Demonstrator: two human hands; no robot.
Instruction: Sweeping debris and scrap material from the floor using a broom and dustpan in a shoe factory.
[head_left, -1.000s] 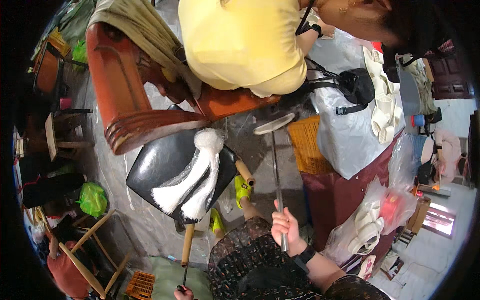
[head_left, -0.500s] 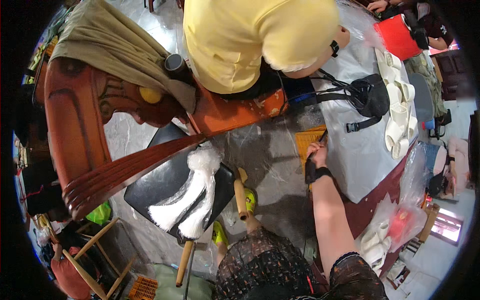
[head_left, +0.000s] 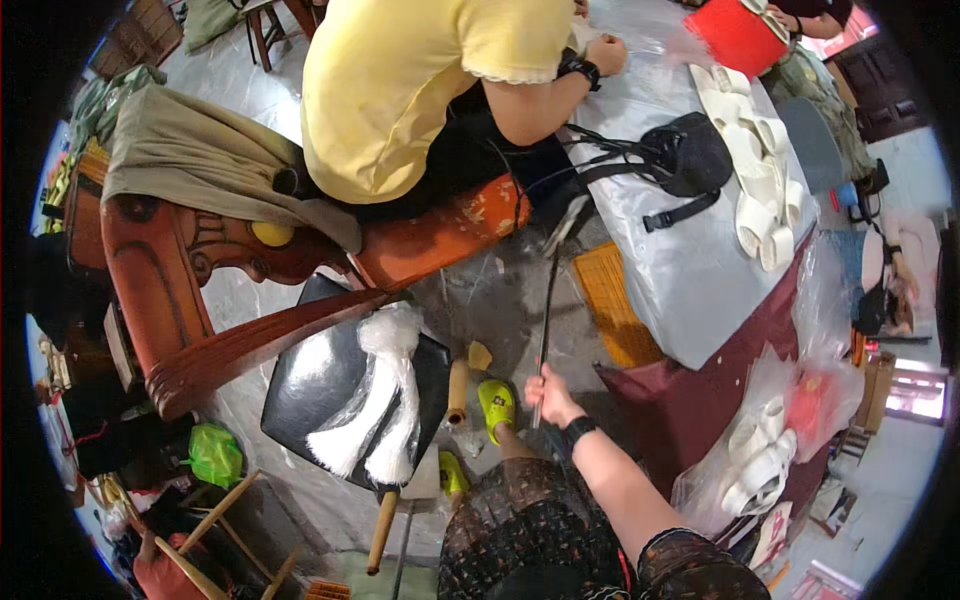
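Grey rod (head_left: 549, 310) in right hand (head_left: 556, 400) has blurred head (head_left: 567, 224).

Beyond the right hand (head_left: 553, 396), the pale head of the long rod (head_left: 547, 310) is blurred, its shape impossible to tell; the hand itself hides part of the shaft. Farther off, the upper edge cuts away the head of a person in yellow (head_left: 390, 100). Right of the hand, cloudy plastic (head_left: 700, 492) partly hides white sandals (head_left: 757, 489); to its lower left, the bottom edge crops a second rod (head_left: 403, 550).

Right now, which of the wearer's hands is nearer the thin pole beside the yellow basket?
Right: the right hand grips the thin pole; the left hand is out of view.
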